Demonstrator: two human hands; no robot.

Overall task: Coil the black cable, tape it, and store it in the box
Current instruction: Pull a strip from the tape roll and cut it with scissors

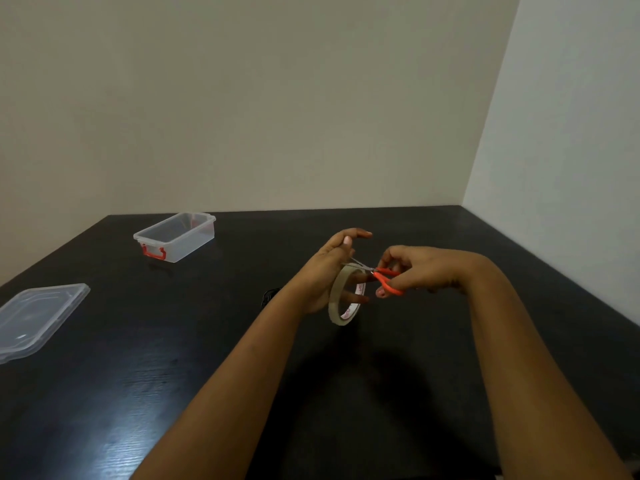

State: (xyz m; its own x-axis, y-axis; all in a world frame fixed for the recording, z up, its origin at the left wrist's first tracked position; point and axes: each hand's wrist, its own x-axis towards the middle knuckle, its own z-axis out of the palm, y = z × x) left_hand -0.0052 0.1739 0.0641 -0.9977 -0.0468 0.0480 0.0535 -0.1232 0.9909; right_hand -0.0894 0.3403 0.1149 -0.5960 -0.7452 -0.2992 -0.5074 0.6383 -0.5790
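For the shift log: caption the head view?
Right hand scissors cutting tape from roll on left hand; box open.

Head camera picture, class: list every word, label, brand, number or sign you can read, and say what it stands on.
Nothing here can be read.
Tape roll held by the left hand: red print on the inner core, too small and blurred to read.
Clear box, lid, orange scissors in the right hand: no text visible.

Beige tape roll [335, 299] held upright above the table; clear open box [175, 241] sits far-left.
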